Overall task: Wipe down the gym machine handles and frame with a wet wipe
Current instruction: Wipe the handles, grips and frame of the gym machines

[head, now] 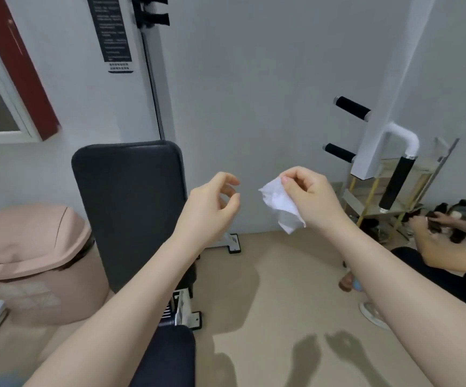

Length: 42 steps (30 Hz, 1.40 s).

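Observation:
My right hand [308, 195] pinches a crumpled white wet wipe [280, 203] in mid-air, at chest height. A short gap to its left, my left hand [212, 205] hovers with loosely curled fingers and holds nothing. The gym machine's white frame [371, 146] rises at the right, with two black horizontal handles [352, 107] and a black vertical grip [396, 185] below a white bent tube. The black padded backrest [131, 208] of the seat stands in front of me, left of both hands.
A pink lidded bin [30, 261] stands at the left. At the right edge another person [447, 247] sits low, hands near dark objects on a gold-framed shelf [371, 202]. Beige floor [268, 289] lies between the seat and that person.

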Each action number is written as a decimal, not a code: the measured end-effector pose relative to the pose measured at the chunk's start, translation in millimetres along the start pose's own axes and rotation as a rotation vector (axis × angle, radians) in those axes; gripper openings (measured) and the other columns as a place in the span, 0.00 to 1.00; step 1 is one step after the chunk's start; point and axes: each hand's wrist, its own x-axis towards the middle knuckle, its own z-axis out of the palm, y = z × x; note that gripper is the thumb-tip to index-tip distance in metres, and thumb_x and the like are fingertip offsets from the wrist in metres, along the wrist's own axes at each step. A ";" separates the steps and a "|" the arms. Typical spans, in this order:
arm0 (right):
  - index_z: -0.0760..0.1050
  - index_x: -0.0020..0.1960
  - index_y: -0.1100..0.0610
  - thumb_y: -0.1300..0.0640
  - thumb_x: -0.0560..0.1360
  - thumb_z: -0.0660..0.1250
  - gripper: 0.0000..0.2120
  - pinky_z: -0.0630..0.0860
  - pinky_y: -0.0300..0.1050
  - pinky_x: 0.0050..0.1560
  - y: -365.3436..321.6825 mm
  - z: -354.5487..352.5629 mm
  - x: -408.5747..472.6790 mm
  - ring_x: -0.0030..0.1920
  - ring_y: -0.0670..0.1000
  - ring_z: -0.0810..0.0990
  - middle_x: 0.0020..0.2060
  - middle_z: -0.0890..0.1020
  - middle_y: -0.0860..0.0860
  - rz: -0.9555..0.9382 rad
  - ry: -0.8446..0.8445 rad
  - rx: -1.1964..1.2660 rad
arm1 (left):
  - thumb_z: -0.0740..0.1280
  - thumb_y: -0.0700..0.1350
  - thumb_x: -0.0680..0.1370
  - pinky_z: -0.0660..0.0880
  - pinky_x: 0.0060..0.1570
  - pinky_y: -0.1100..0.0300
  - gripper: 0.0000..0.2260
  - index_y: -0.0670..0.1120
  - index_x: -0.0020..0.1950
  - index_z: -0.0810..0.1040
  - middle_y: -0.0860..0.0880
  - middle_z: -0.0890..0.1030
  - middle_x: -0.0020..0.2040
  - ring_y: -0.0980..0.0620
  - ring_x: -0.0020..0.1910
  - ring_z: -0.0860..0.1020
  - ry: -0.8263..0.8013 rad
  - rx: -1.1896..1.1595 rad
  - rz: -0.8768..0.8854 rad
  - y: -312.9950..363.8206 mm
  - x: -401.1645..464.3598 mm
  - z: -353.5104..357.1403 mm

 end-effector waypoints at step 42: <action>0.70 0.36 0.53 0.60 0.78 0.60 0.11 0.68 0.38 0.37 307.9 -309.8 208.2 0.34 0.44 0.71 0.32 0.74 0.47 0.135 -0.293 0.400 | 0.67 0.43 0.76 0.72 0.53 0.63 0.17 0.46 0.64 0.69 0.43 0.82 0.54 0.50 0.54 0.80 0.122 -0.476 -0.484 210.5 232.1 402.5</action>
